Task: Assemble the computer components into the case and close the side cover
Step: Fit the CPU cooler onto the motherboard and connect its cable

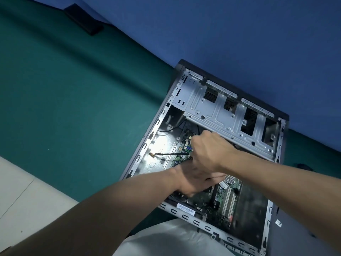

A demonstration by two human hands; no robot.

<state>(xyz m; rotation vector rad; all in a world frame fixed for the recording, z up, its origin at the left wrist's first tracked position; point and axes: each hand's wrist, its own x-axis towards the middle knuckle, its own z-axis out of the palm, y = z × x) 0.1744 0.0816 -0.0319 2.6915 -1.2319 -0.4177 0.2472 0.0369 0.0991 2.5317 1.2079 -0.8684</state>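
An open computer case [167,115] lies on its side on a green table, its side cover off. Inside, a green motherboard [219,197] with white slots fills the lower half, and a silver drive cage [219,111] spans the upper half. My right hand [208,150] is a closed fist over the board's upper edge, apparently gripping a thin black cable [171,154] that ends in a small brass connector at the left. My left hand [191,180] lies flat on the board just below, fingers stretched under my right wrist.
A flat black object [83,21] lies at the far left of the green table [73,108]. A blue wall stands behind the case. A grey panel with a sticker [295,230] lies to the case's lower right. White cloth [166,239] is in front.
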